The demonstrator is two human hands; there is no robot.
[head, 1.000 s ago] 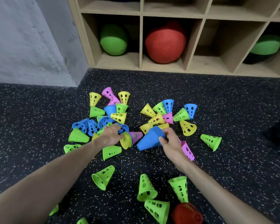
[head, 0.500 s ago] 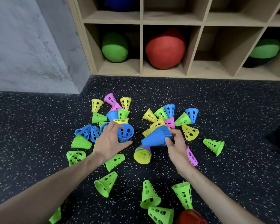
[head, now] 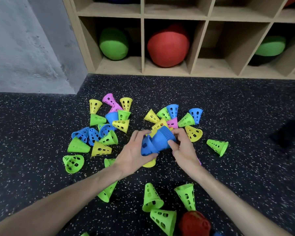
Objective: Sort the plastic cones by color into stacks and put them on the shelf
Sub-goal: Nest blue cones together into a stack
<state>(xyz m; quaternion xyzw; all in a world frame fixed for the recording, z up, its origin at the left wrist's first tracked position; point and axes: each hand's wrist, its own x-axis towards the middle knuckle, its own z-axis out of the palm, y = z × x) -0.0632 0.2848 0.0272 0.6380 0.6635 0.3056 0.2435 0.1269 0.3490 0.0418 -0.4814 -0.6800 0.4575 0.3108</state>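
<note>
1. Your right hand (head: 182, 150) grips the wide end of the blue stack (head: 163, 138), fingers curled round its nested rims; the stack lies on its side above the floor, narrow end towards your other hand, likely so the next cone can slide on.
2. Your left hand (head: 134, 154) cups a single blue cone (head: 146, 147) in curled fingers and thumb, its mouth already over the stack's tip. The cone looks only partly seated, so the job at hand appears to be pushing it home.
3. Just under your left hand lie a yellow cone (head: 150, 164) and a green cone (head: 109, 161), both partly hidden.
4. Left of your hands, three loose blue cones (head: 90, 135) sit among green and yellow ones; beyond your right hand, two more blue cones (head: 184, 113) lie in a mixed pile. These look like the stack's next additions.
5. Nearest you, several green cones (head: 152, 198) lie scattered on the floor (head: 245, 108), unsorted.
6. Well beyond the piles stands the shelf (head: 196, 48); its lower bays hold a red ball (head: 167, 46) and a green ball (head: 113, 43), with one bay beside the red ball apparently free.
</note>
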